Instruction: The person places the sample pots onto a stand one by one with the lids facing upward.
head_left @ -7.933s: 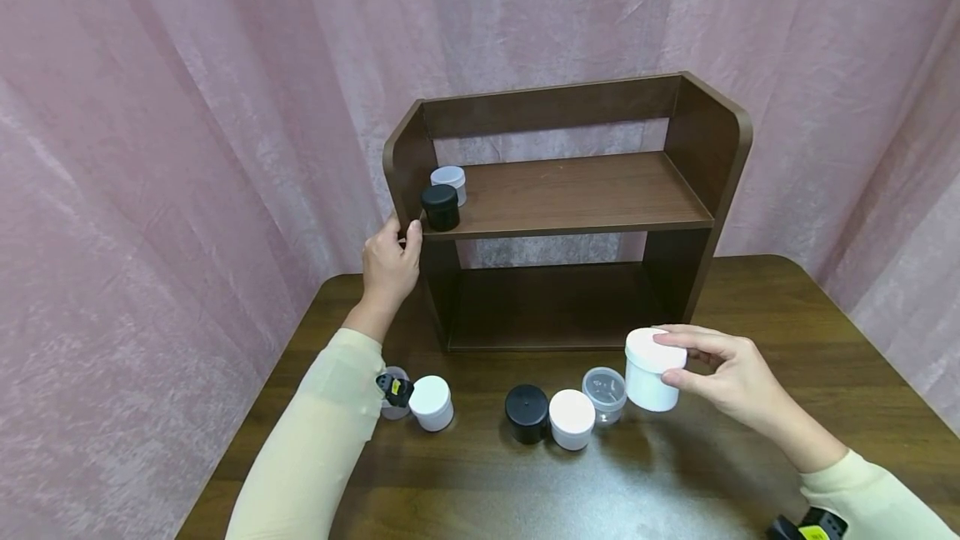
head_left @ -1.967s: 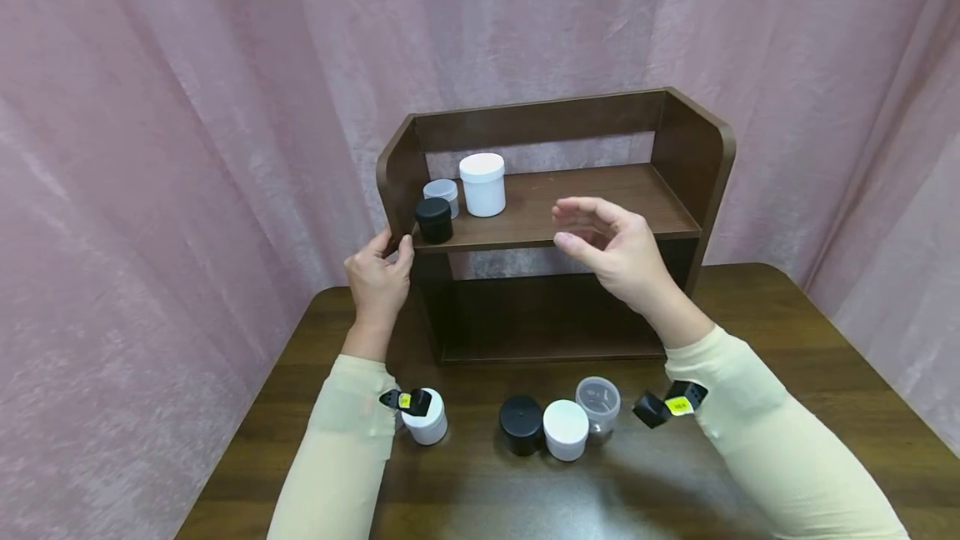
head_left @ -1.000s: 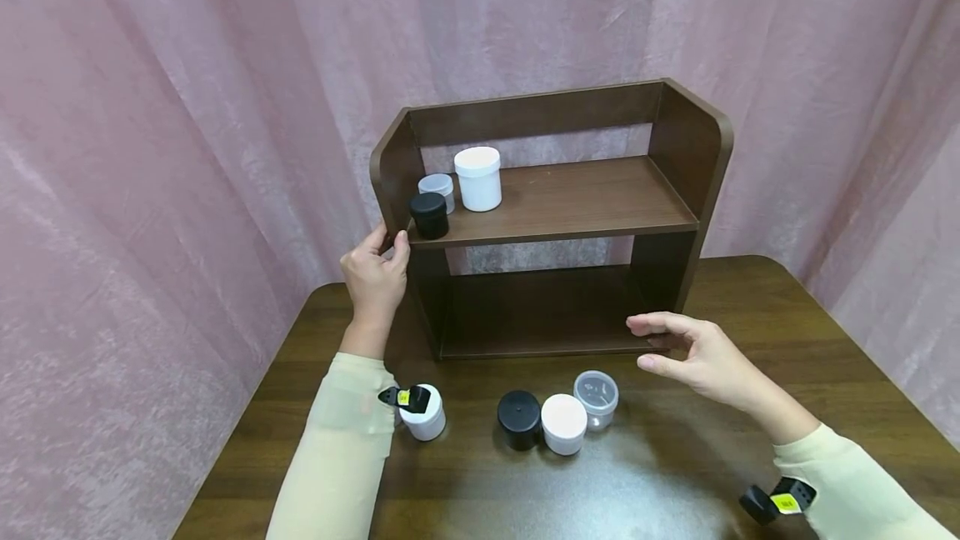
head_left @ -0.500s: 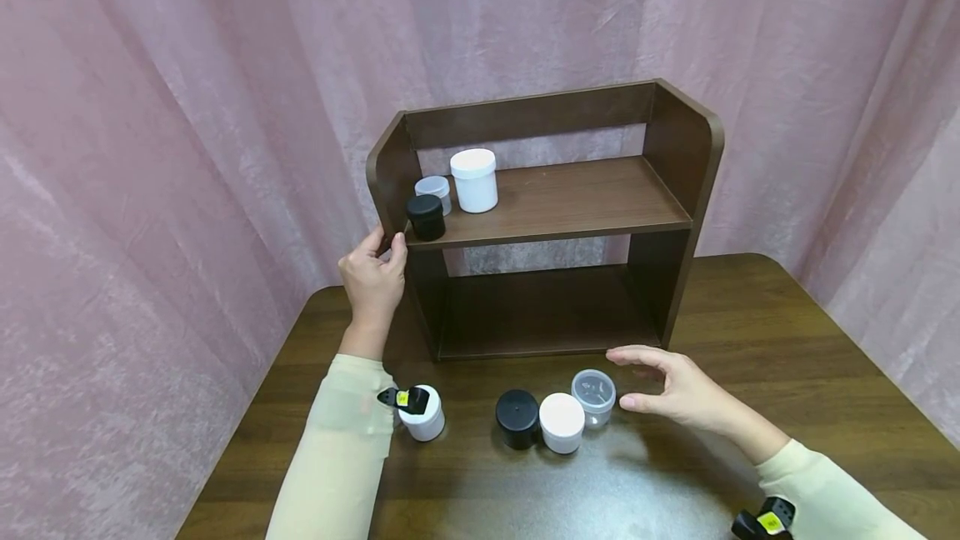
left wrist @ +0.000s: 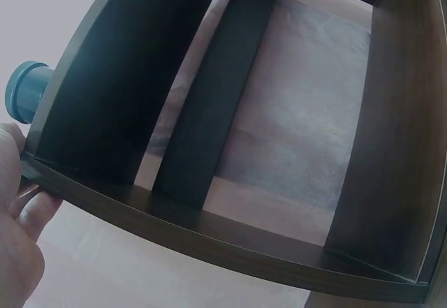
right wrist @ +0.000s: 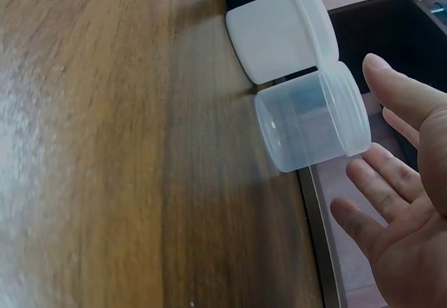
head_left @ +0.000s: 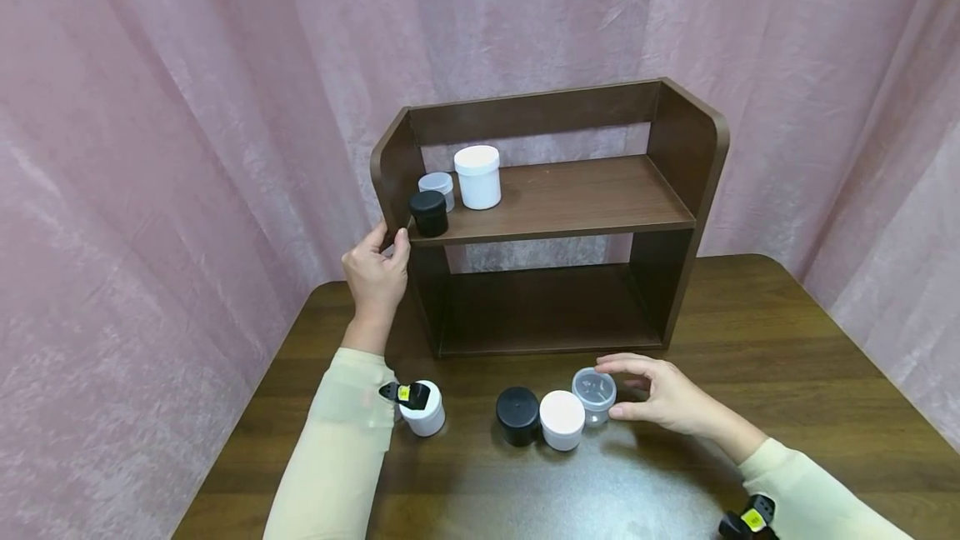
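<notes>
My left hand [head_left: 375,277] grips the left side of a dark brown wooden two-tier shelf [head_left: 577,232], thumb in front and fingers behind the panel edge. The left wrist view shows the same hand [left wrist: 17,217] at the board's corner. Around the lid of a clear plastic jar [head_left: 595,398], my right hand [head_left: 663,394] is spread, thumb and fingers apart. In the right wrist view, the fingers stand close beside this clear jar [right wrist: 307,123]. A white jar [head_left: 562,422] and a black-lidded jar [head_left: 517,417] stand in a row to its left.
On the upper tier, at the left, are a large white jar [head_left: 478,179], a small translucent jar [head_left: 437,184] and a small black jar [head_left: 429,215]. Another white jar [head_left: 426,415] sits on the table [head_left: 465,498] by my left wrist. A pink curtain [head_left: 225,107] hangs behind.
The large white jar went from my right hand onto the upper tier. My right hand then drew back from the shelf and came down left to the clear jar. The left hand keeps its grip.
</notes>
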